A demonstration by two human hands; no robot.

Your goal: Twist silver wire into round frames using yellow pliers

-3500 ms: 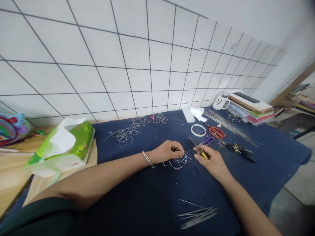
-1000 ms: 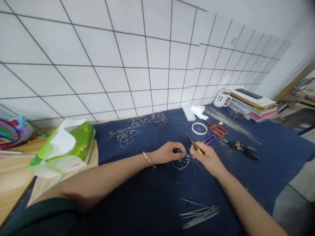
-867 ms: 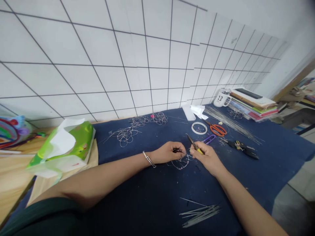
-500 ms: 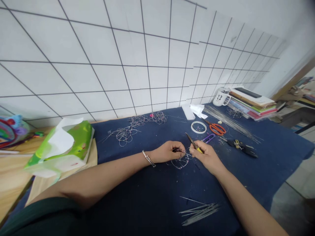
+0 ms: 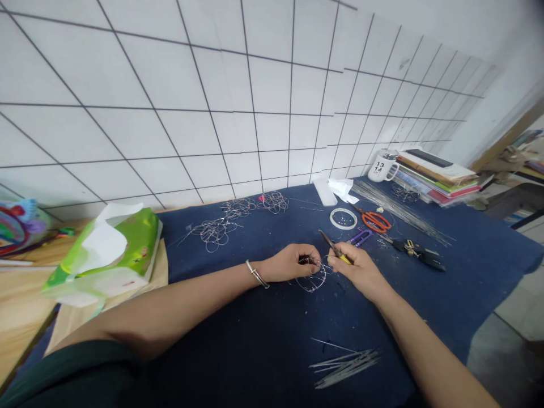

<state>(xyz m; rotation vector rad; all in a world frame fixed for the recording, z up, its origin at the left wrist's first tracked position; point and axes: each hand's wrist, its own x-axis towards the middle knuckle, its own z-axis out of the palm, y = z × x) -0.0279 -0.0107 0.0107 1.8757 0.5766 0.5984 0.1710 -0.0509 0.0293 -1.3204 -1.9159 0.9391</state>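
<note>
Between finger and thumb, my left hand is closed on a round piece of bent wire with small beads along it. The wire piece rests low over the dark blue cloth. Just to its right, my right hand is closed around pliers with yellow on the handle, their dark jaws pointing up and left. The right fingertips are close to the edge of the wire piece; whether they also pinch the wire I cannot tell.
Tangled wire pieces lie near the tiled wall. Orange-handled scissors, a purple tool, a white ring dish of beads and black pliers lie to the right. Cut wires lie in front, a green tissue pack left.
Very little differs. The wire piece has shifted slightly in my left fingers, while both hands and the pliers keep nearly the same place.
</note>
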